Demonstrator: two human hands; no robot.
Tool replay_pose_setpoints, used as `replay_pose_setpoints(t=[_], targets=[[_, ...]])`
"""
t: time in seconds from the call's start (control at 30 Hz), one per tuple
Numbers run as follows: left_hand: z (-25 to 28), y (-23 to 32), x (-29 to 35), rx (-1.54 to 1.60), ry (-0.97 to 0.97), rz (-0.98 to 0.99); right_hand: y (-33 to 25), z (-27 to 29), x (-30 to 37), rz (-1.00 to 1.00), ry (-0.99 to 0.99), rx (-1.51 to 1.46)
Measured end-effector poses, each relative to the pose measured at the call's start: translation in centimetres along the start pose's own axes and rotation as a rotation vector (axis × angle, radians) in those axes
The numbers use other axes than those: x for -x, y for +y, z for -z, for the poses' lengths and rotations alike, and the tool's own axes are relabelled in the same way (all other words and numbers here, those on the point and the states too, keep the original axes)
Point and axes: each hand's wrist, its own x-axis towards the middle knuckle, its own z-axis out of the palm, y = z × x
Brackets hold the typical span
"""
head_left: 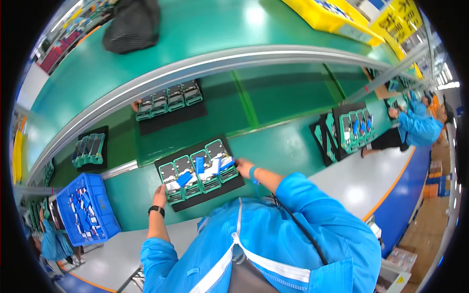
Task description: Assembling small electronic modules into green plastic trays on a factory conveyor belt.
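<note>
In front of me on the green bench lies a black tray [181,207] with several green frames [210,184] in a row, black and silver parts inside them. Flat blue-and-white packs lie across the frames, among them a blue pack [184,178], an upright blue pack [200,165] and a white pack [216,166]. My left hand [159,196] is closed at the tray's left edge, beside the leftmost frame. At the right edge my right hand [244,168] is closed on the tray, close to the end of a blue-and-white pack. Its fingertips are partly hidden.
A blue bin [108,207] of packs stands at my left. Beyond lies a green conveyor belt [273,100] with a loaded tray [171,116] and another [91,148]. A metal rail [234,54] crosses above. Another tray [337,146] and a co-worker [420,124] are at right.
</note>
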Motion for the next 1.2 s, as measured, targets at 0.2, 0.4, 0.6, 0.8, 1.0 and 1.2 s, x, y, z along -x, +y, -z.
replay_pose_setpoints(t=[0.2, 0.4, 0.6, 0.8, 1.0, 1.2], targets=[[-2.4, 2.3, 1.5, 0.132, -0.275, 0.023, -2.4, 1.5, 10.3, -0.14, 0.273, -0.064], [-3.7, 4.0, 1.1, 0.164, -0.416, -0.167, -3.9, 1.2, 13.4, -0.221, 0.594, 0.08], [-3.6, 3.3, 0.1, 0.061, -0.574, -0.197, -7.9, -1.4, 13.6, -0.228, 0.859, -0.248], [0.8, 6.8, 1.7, -0.211, -0.55, -0.313, -7.6, -3.1, 17.8, -0.004, 0.968, -0.187], [16.8, -0.4, -9.5, -0.347, 0.052, -0.33, -5.1, -6.9, 22.9, -0.132, 0.921, -0.19], [21.2, 3.8, -20.4, -0.538, 0.42, -0.396, -4.0, -13.8, 27.6, -0.468, 0.709, -0.181]])
